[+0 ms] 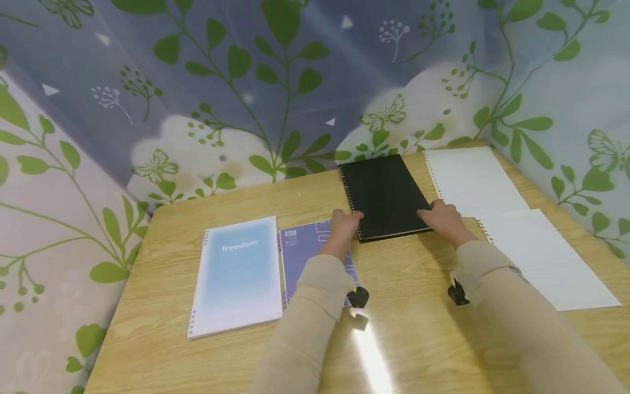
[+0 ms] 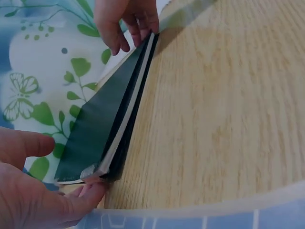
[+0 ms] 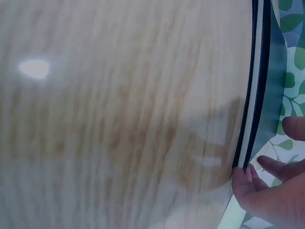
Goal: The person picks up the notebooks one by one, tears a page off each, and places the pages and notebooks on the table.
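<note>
A black spiral notebook (image 1: 386, 194) lies towards the back of the wooden table, its coil along the left side. At its near left corner, my left hand (image 1: 343, 227) holds the edge, fingers low against the corner (image 2: 93, 172) and thumb above the cover. My right hand (image 1: 445, 221) holds the near right corner, fingertips on the edge and thumb over the cover. The right wrist view shows the notebook's page edge (image 3: 251, 95) meeting those fingertips. My left forearm partly hides a purple spiral notebook (image 1: 301, 251).
A blue-and-white notebook marked "freedom" (image 1: 238, 279) lies left of the purple one. To the right are two white pages with coil holes, one at the back (image 1: 474, 178) and another nearer (image 1: 546, 260). Leaf-patterned curtains (image 1: 275, 82) stand behind the table (image 1: 162, 235).
</note>
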`<act>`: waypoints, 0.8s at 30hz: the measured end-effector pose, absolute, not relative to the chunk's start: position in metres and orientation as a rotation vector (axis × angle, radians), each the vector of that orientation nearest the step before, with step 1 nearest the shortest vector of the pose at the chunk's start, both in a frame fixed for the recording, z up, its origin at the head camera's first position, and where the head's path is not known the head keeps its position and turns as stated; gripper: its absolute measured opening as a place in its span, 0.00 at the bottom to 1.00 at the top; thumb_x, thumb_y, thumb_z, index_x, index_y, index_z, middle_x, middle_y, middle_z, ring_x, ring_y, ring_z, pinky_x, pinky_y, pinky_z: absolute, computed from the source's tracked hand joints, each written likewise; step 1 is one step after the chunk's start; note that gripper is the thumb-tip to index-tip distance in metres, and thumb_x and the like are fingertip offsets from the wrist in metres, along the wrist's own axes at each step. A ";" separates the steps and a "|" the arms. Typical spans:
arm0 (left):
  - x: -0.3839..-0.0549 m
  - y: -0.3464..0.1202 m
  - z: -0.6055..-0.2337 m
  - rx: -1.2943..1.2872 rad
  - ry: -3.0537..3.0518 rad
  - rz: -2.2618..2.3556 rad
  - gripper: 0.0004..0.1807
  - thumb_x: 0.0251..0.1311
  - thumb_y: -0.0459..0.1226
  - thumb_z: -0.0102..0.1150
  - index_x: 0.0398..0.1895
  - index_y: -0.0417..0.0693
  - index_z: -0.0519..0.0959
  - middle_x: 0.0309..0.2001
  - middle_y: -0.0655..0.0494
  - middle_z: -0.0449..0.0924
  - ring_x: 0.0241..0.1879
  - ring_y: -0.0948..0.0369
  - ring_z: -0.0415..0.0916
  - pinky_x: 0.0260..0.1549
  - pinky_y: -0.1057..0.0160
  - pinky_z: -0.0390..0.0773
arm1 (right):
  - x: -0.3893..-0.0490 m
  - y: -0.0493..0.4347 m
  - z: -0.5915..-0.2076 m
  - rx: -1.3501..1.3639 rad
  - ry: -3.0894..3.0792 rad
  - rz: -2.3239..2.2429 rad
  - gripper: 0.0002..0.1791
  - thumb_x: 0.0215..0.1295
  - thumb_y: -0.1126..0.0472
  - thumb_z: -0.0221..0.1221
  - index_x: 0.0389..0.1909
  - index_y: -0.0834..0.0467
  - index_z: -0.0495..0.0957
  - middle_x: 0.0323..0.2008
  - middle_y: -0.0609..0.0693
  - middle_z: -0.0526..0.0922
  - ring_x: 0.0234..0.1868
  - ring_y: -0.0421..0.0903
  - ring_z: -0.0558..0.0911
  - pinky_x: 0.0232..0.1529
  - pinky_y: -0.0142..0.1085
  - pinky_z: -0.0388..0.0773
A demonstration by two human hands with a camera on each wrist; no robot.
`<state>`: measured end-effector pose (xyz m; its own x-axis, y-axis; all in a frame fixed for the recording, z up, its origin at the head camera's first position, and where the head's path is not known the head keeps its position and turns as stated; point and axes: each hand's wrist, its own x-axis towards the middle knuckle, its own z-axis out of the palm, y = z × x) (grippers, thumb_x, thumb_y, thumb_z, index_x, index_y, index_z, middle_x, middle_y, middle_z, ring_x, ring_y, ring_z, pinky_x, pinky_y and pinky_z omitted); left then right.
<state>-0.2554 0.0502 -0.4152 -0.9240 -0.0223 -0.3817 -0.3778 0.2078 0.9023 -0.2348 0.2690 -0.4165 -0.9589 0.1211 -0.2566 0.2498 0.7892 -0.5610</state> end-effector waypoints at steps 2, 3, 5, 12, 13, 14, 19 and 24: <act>-0.256 0.051 -0.417 -0.371 2.145 1.830 0.35 0.59 0.37 0.54 0.67 0.34 0.54 0.66 0.40 0.58 0.57 0.49 0.67 0.56 0.55 0.71 | -0.235 0.267 -0.414 0.303 2.761 -0.921 0.35 0.66 0.52 0.42 0.60 0.79 0.56 0.57 0.77 0.62 0.57 0.71 0.64 0.55 0.57 0.67; -0.256 0.052 -0.419 -0.363 2.104 1.849 0.34 0.59 0.36 0.55 0.66 0.33 0.56 0.65 0.39 0.60 0.54 0.49 0.69 0.53 0.56 0.74 | -0.235 0.266 -0.412 0.311 2.743 -0.942 0.34 0.66 0.52 0.42 0.60 0.79 0.57 0.57 0.76 0.63 0.56 0.70 0.66 0.54 0.56 0.68; -0.257 0.053 -0.422 -0.341 2.011 1.881 0.32 0.59 0.32 0.55 0.65 0.32 0.57 0.64 0.38 0.61 0.52 0.49 0.73 0.48 0.59 0.77 | -0.236 0.264 -0.410 0.326 2.711 -0.971 0.32 0.66 0.53 0.43 0.57 0.79 0.61 0.55 0.75 0.66 0.52 0.66 0.70 0.51 0.54 0.71; -0.257 0.053 -0.430 -0.294 1.882 1.933 0.35 0.57 0.23 0.53 0.67 0.34 0.51 0.65 0.34 0.55 0.55 0.45 0.72 0.44 0.58 0.80 | -0.242 0.267 -0.413 0.429 2.572 -1.109 0.36 0.64 0.54 0.47 0.61 0.79 0.55 0.59 0.75 0.62 0.50 0.64 0.73 0.55 0.52 0.71; -0.256 0.053 -0.431 -0.296 1.877 1.944 0.37 0.56 0.22 0.53 0.68 0.34 0.49 0.66 0.34 0.53 0.54 0.44 0.72 0.43 0.57 0.80 | -0.242 0.269 -0.415 0.459 2.548 -1.141 0.37 0.64 0.54 0.47 0.62 0.79 0.52 0.60 0.75 0.60 0.53 0.65 0.71 0.57 0.52 0.70; -0.255 0.053 -0.432 -0.292 1.871 1.952 0.37 0.56 0.21 0.52 0.68 0.34 0.49 0.67 0.34 0.52 0.54 0.44 0.72 0.43 0.57 0.80 | -0.243 0.270 -0.417 0.494 2.528 -1.171 0.38 0.64 0.55 0.48 0.63 0.79 0.49 0.61 0.75 0.58 0.55 0.65 0.70 0.58 0.52 0.68; -0.262 0.053 -0.451 -0.262 1.886 2.016 0.34 0.53 0.20 0.54 0.63 0.35 0.55 0.62 0.37 0.59 0.49 0.45 0.75 0.40 0.55 0.82 | -0.241 0.272 -0.425 0.490 2.475 -1.366 0.34 0.65 0.60 0.48 0.64 0.77 0.50 0.65 0.73 0.53 0.66 0.66 0.57 0.66 0.51 0.58; -0.276 0.046 -0.471 -0.171 1.879 2.059 0.30 0.48 0.21 0.61 0.55 0.40 0.61 0.51 0.42 0.71 0.43 0.49 0.79 0.35 0.54 0.82 | -0.232 0.269 -0.427 0.391 2.462 -1.561 0.29 0.68 0.61 0.46 0.65 0.73 0.55 0.64 0.71 0.58 0.65 0.64 0.59 0.65 0.51 0.59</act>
